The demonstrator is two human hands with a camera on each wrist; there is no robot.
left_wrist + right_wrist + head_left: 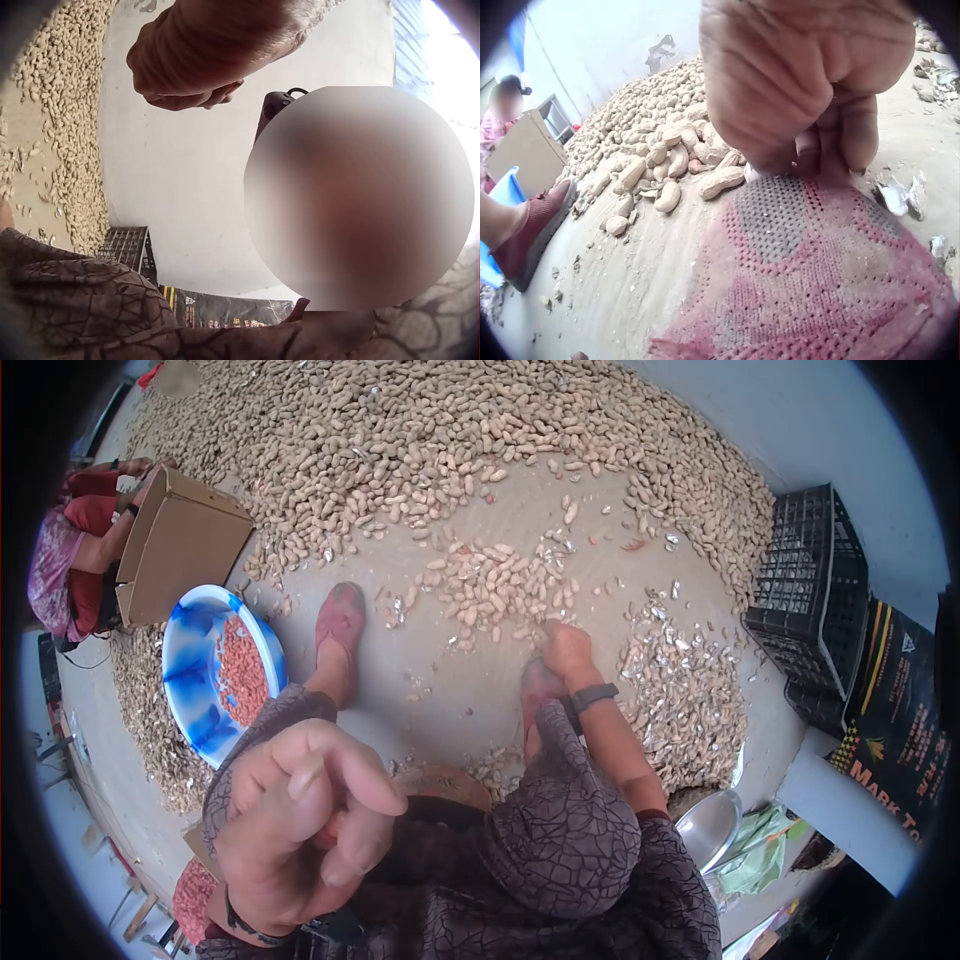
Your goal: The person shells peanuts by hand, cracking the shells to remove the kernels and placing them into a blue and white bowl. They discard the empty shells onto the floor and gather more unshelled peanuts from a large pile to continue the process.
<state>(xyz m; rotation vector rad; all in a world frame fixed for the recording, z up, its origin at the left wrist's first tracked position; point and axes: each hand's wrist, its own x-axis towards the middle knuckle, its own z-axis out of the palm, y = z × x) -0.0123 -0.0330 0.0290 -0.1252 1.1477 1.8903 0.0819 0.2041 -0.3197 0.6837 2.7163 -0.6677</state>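
My left hand [305, 810] is raised close to the head camera, its fingers curled in. Between them shows a small reddish peanut kernel [328, 830]. In the left wrist view this hand [195, 67] hangs before the pale wall. Down at the floor, my right hand [568, 650] reaches past the toe of my right shoe [540, 685], beside a small heap of unshelled peanuts [500, 585]. The right wrist view has its bent fingers [859, 135] pointing down behind the pinkish mesh shoe [810, 255]; the fingertips are partly hidden, and I cannot tell whether they hold a peanut.
A blue-and-white basin [180, 660] with reddish kernels stands left of my left shoe [340, 625]. Beyond it, another person sits by a cardboard box [185, 545]. A large peanut pile [400, 440] spreads ahead. Empty shells [690, 700] and a black crate [810, 590] lie right.
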